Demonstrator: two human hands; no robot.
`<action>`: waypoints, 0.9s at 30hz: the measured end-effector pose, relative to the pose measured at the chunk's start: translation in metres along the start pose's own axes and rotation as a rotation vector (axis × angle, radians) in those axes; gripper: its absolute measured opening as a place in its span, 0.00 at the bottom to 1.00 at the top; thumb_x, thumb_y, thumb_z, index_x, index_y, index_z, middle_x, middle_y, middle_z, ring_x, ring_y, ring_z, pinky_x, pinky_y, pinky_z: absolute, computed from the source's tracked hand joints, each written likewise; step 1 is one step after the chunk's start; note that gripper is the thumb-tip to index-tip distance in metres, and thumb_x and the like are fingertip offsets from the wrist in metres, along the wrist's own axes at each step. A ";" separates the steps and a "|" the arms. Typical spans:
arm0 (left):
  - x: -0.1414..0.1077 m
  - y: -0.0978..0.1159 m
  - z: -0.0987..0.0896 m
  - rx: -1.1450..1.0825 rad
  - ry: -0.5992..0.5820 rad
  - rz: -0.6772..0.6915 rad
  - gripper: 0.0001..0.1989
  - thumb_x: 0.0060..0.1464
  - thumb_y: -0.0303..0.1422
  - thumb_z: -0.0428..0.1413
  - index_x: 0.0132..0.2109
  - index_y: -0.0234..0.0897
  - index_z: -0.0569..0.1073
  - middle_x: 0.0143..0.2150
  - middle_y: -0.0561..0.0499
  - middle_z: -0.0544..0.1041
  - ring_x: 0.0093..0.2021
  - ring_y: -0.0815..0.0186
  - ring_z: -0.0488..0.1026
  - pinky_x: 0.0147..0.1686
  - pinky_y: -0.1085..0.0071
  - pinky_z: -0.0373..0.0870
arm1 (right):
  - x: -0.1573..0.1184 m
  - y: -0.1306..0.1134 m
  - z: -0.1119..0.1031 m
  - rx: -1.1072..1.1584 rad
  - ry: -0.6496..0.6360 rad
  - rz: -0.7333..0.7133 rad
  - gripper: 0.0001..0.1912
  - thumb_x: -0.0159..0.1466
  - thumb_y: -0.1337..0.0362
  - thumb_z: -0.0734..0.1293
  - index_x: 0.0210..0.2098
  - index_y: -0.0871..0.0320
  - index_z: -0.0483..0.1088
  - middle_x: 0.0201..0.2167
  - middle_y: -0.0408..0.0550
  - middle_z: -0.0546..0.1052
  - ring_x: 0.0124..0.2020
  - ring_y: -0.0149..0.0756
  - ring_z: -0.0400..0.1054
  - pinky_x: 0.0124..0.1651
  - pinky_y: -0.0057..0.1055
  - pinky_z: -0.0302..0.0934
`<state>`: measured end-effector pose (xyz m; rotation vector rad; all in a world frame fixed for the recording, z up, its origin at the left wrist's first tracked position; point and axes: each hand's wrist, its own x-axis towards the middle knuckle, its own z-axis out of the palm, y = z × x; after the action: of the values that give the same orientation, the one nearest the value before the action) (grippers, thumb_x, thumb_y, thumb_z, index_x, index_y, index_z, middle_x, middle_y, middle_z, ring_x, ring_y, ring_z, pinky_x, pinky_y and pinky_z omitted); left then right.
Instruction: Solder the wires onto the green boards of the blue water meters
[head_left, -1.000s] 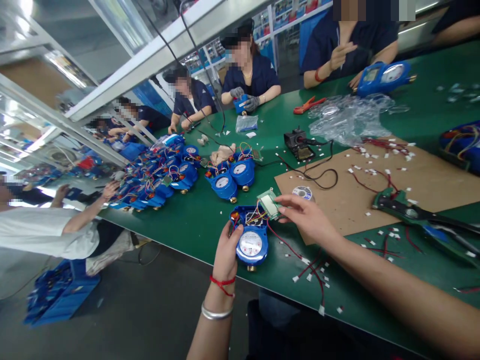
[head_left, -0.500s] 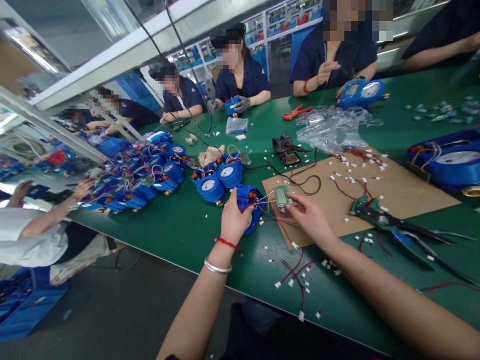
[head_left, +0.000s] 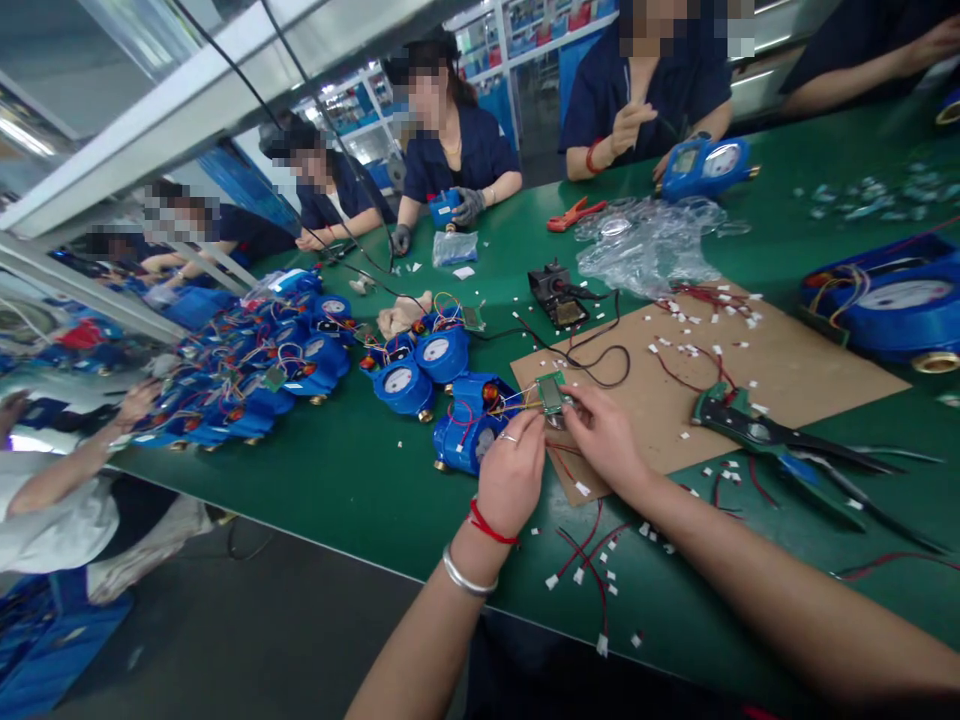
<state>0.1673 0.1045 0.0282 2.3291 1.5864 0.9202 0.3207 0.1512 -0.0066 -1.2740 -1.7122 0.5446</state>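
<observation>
My right hand (head_left: 604, 432) pinches the right edge of a small green circuit board (head_left: 551, 393) with a grey display. Thin coloured wires (head_left: 514, 408) link the board to an open blue water meter (head_left: 459, 425) on the green table. My left hand (head_left: 514, 478), wearing a ring, has its fingers closed at the lower left of the board, close to the wires. What sits between those fingertips is hidden. Part of the meter's dial shows just behind the left hand.
A brown cardboard sheet (head_left: 637, 350) bears red-black leads. Wire strippers (head_left: 757, 435) rest on its right side. Behind lie a black device with a cable (head_left: 556, 295) and clear plastic bags (head_left: 649, 245). Many blue meters (head_left: 247, 370) crowd the left; several co-workers sit opposite.
My left hand has left the meter's side and come right to the board, its fingers now closed. My right hand keeps hold of the board, which is tilted differently. The view has shifted slightly.
</observation>
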 end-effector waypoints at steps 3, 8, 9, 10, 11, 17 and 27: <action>0.005 0.002 0.016 -0.059 0.018 -0.160 0.15 0.61 0.33 0.46 0.51 0.35 0.69 0.50 0.40 0.71 0.50 0.57 0.69 0.51 0.60 0.66 | 0.001 -0.003 -0.001 -0.007 0.010 -0.007 0.16 0.62 0.67 0.59 0.48 0.60 0.70 0.42 0.54 0.74 0.45 0.43 0.67 0.49 0.42 0.62; 0.012 -0.003 0.033 -0.280 0.077 -0.327 0.13 0.59 0.32 0.48 0.49 0.38 0.71 0.43 0.44 0.75 0.41 0.59 0.72 0.46 0.61 0.68 | 0.004 -0.004 0.003 -0.041 0.001 -0.024 0.17 0.63 0.67 0.58 0.49 0.60 0.69 0.41 0.55 0.73 0.45 0.44 0.66 0.49 0.42 0.62; 0.012 -0.004 0.036 -0.302 0.087 -0.335 0.13 0.59 0.31 0.48 0.49 0.38 0.71 0.44 0.44 0.75 0.43 0.59 0.72 0.48 0.60 0.67 | 0.004 -0.004 0.004 -0.053 0.003 -0.025 0.17 0.63 0.67 0.57 0.49 0.60 0.70 0.41 0.56 0.72 0.45 0.44 0.66 0.49 0.43 0.62; 0.012 -0.005 0.038 -0.322 0.093 -0.342 0.13 0.59 0.30 0.48 0.48 0.38 0.72 0.44 0.43 0.75 0.45 0.58 0.71 0.49 0.59 0.66 | 0.004 -0.003 0.005 -0.071 0.007 -0.026 0.17 0.63 0.67 0.57 0.49 0.61 0.70 0.42 0.56 0.71 0.45 0.44 0.66 0.49 0.43 0.62; 0.012 -0.006 0.040 -0.345 0.097 -0.352 0.12 0.59 0.30 0.48 0.47 0.38 0.72 0.45 0.43 0.75 0.46 0.57 0.71 0.50 0.58 0.65 | 0.004 -0.002 0.006 -0.093 0.017 -0.023 0.17 0.63 0.67 0.57 0.49 0.61 0.70 0.43 0.57 0.70 0.45 0.45 0.65 0.50 0.44 0.62; 0.008 -0.012 0.049 -0.523 0.131 -0.429 0.13 0.57 0.29 0.50 0.47 0.39 0.73 0.45 0.44 0.75 0.47 0.58 0.72 0.51 0.59 0.66 | 0.000 0.006 0.010 -0.027 0.035 -0.006 0.17 0.64 0.67 0.57 0.49 0.57 0.70 0.53 0.55 0.67 0.55 0.44 0.60 0.58 0.46 0.56; 0.002 -0.017 0.044 -0.635 0.087 -0.483 0.12 0.58 0.31 0.49 0.47 0.39 0.73 0.41 0.46 0.78 0.36 0.63 0.76 0.39 0.66 0.72 | 0.006 0.012 0.012 0.136 -0.147 0.003 0.18 0.63 0.66 0.59 0.52 0.56 0.68 0.53 0.51 0.71 0.56 0.39 0.62 0.60 0.41 0.54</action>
<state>0.1800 0.1224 -0.0143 1.4211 1.4922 1.1826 0.3164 0.1630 -0.0198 -1.1641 -1.7616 0.7593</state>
